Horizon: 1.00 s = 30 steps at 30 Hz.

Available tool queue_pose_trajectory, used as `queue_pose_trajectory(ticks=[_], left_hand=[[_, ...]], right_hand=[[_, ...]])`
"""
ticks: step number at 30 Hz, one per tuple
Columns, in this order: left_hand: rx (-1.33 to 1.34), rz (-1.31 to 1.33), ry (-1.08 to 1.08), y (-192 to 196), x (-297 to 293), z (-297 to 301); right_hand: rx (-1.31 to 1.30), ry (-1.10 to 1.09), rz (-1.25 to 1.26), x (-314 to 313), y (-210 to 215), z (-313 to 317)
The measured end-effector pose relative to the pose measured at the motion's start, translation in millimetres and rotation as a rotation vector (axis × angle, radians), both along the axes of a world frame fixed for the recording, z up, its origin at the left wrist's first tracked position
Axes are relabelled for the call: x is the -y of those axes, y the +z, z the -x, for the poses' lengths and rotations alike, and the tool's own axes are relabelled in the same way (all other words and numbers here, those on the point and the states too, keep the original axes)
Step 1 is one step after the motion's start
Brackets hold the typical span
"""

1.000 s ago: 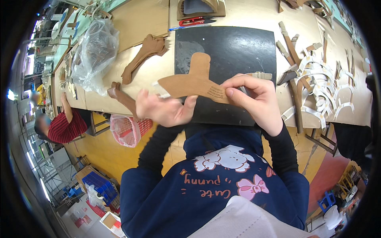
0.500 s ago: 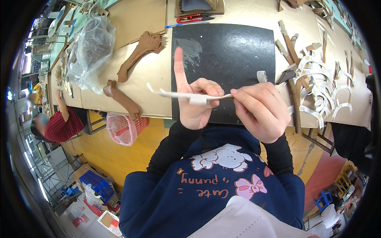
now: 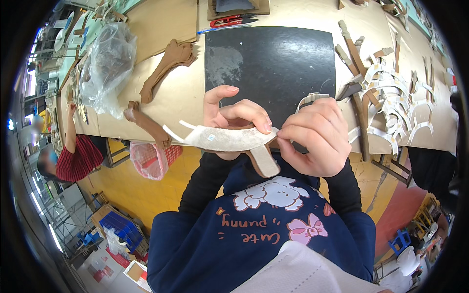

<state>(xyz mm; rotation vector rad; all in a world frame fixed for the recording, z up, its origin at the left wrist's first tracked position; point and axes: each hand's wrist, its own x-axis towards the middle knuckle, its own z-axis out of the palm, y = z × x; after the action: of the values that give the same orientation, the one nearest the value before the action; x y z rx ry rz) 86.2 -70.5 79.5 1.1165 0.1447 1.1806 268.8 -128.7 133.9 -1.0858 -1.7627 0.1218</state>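
Over the front edge of the black mat, I hold a curved sandal strap piece with off-white lining, brown edges, a short tab pointing down and two thin white strips at its left end. My left hand grips it from behind, fingertips on its upper edge, thumb mostly hidden. At its right end my right hand is closed in a pinch. A pale strap end shows just behind the right knuckles; whether it belongs to the same piece I cannot tell.
Brown strap pieces lie in a stack on the left, near a clear plastic bag. White-lined straps crowd the right side. Red-handled snips and a blue pen lie beyond the mat. A pink basket stands below the table.
The strap piece has turned from edge-on so its pale lining faces up, and its tab now shows. My left index finger has bent down from pointing upright.
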Motion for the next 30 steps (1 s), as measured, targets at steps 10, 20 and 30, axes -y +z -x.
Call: queue_pose_trajectory(ticks=[10, 20, 30], left_hand=[[-0.295, 0.47, -0.051, 31.0, 4.7, 2.2], [-0.499, 0.496, -0.199, 30.8, -1.7, 6.5], [-0.582, 0.478, -0.183, 37.9, -3.1, 6.2]], right_hand=[[-0.69, 0.152, 0.869, 7.6, 1.0, -7.8], [-1.126, 0.189, 1.088, 7.9, -11.3, -9.8], [-1.13, 0.212, 1.1, 6.7, -15.6, -9.9]])
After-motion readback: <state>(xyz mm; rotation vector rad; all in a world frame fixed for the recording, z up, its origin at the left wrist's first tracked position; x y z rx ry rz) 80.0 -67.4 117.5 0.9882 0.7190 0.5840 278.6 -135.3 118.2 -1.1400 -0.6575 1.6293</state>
